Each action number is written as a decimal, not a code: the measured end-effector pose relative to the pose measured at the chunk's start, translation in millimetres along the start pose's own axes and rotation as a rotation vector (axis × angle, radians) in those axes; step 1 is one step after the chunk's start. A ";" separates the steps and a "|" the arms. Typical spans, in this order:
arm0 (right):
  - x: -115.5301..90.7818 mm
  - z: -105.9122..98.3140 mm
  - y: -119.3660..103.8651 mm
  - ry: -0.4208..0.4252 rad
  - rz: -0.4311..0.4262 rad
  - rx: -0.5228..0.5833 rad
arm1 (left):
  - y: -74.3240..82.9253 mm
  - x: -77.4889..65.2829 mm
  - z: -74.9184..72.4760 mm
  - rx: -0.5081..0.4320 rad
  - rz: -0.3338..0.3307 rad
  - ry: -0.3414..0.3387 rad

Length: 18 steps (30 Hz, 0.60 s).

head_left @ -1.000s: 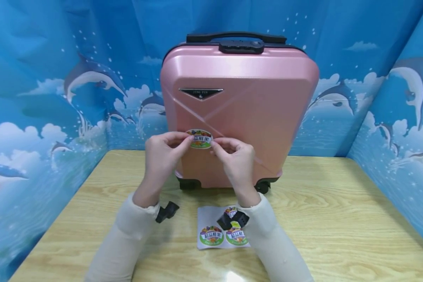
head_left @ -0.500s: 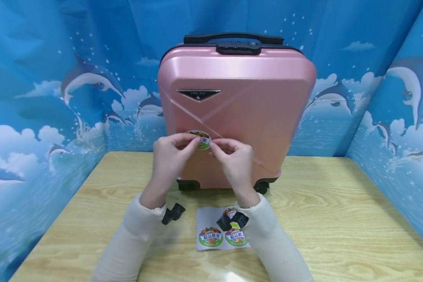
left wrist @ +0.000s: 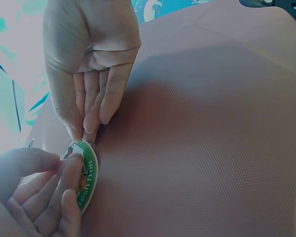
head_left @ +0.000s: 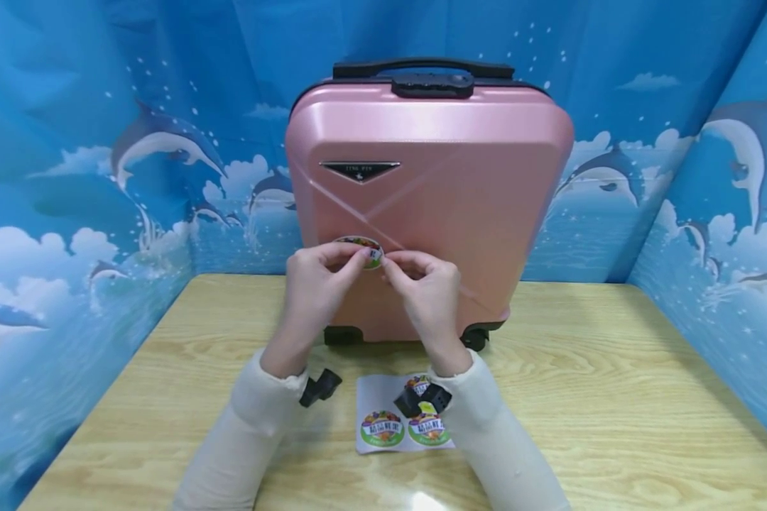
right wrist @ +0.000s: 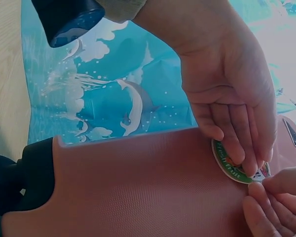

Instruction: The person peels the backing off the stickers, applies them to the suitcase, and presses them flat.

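An oval fruit sticker (head_left: 372, 250) with a green border and printed fruit lies against the front of a pink suitcase (head_left: 460, 206), low on its left side. My left hand (head_left: 322, 280) is over the sticker, thumb and fingertips together at its face and covering much of it. My right hand (head_left: 425, 280) pinches the sticker's right edge. In the left wrist view, a small white bit (left wrist: 78, 149) shows at the sticker between the fingertips of both hands. The right wrist view shows the sticker (right wrist: 227, 165) partly hidden under the left fingers.
A white sheet (head_left: 371, 390) with several matching stickers lies on the wooden table (head_left: 613, 397), partly beneath the right wrist and its camera (head_left: 422, 401). Above the sticker the suitcase bears a black triangular badge (head_left: 360, 171). A blue dolphin-print curtain (head_left: 230, 92) stands behind.
My left hand has slid right along the sticker toward the right hand, covering more of the print. The right hand stays at the sticker's right edge.
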State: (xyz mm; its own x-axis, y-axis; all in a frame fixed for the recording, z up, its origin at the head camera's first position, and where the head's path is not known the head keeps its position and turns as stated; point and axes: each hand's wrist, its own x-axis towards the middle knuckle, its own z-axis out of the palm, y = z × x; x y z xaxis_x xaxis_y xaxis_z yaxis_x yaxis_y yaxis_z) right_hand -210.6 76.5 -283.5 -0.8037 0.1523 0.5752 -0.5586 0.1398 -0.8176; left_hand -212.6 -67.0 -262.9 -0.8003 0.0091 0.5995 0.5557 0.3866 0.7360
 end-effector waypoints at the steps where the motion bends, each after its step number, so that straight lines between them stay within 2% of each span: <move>1: 0.1 -0.3 0.1 0.001 -0.001 0.000 | -0.2 -0.1 0.4 0.002 0.001 -0.001; 9: 0.4 -6.1 1.3 -0.002 -0.009 -0.010 | 0.2 -0.2 2.8 0.010 0.020 -0.024; 14: 0.0 -11.4 4.2 -0.009 -0.020 -0.025 | -0.6 -1.1 5.0 0.066 0.030 -0.037; 18: -1.6 -17.1 6.6 -0.024 -0.020 -0.033 | -3.7 -4.6 6.8 0.117 0.072 -0.048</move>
State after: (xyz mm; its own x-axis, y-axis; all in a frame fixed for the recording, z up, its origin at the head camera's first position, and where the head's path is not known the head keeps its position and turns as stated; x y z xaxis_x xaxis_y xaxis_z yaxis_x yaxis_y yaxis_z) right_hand -209.6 93.9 -289.4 -0.7975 0.1256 0.5900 -0.5677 0.1748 -0.8045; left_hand -212.5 -62.2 -270.4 -0.7705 0.0836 0.6320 0.5845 0.4884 0.6480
